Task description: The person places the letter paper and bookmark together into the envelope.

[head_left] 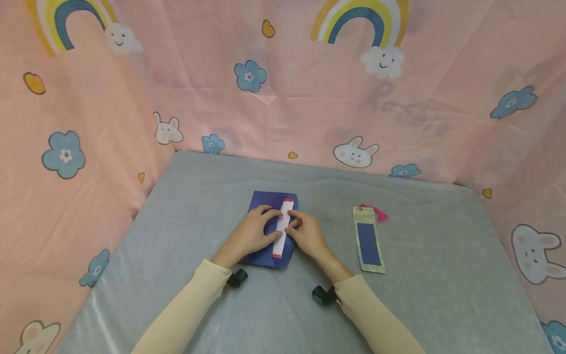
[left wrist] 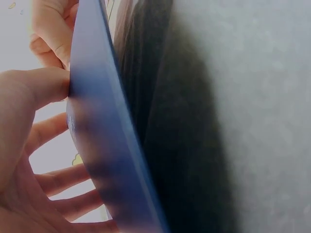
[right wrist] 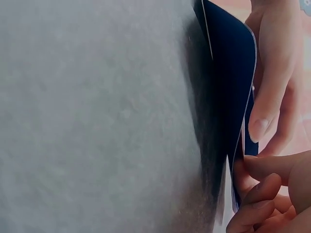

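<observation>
A: Where does the blue folder (head_left: 261, 258) lie?
B: At the centre of the head view, on a grey cloth (head_left: 177, 221); a white strip (head_left: 283, 224) with red ends lies on it, slightly tilted.
A: And the hands?
B: Left hand (head_left: 254, 230): fingers spread, tips on the strip. Right hand (head_left: 309, 238): thumb and forefinger at the strip's right edge; whether they pinch cannot be told.
A: Right of centre?
B: A bookmark (head_left: 369, 243) with pink tassel (head_left: 380, 214), well apart from the folder.
</observation>
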